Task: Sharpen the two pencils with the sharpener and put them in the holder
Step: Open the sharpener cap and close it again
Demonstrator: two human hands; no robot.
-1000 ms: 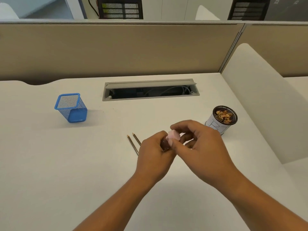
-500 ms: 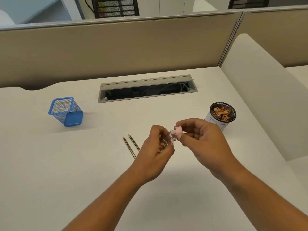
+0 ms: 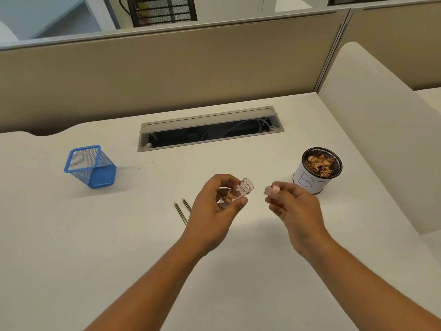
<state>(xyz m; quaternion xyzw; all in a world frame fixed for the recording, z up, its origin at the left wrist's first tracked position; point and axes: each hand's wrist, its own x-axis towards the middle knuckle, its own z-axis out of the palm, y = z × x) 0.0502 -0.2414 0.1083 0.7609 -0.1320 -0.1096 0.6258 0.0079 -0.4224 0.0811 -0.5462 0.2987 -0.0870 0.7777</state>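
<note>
Your left hand has its fingers curled around the sharpener's clear container, thumb pressed along its side, open mouth tilted up toward the right; a few shavings lie inside. Your right hand pinches the pink sharpener cap between thumb and fingertips, apart from the container. The two pencils lie side by side on the white desk, partly hidden behind your left hand. The blue mesh holder stands well to the left; a round cup of shavings sits just beyond your right hand. A cable tray opens before the beige partition.
</note>
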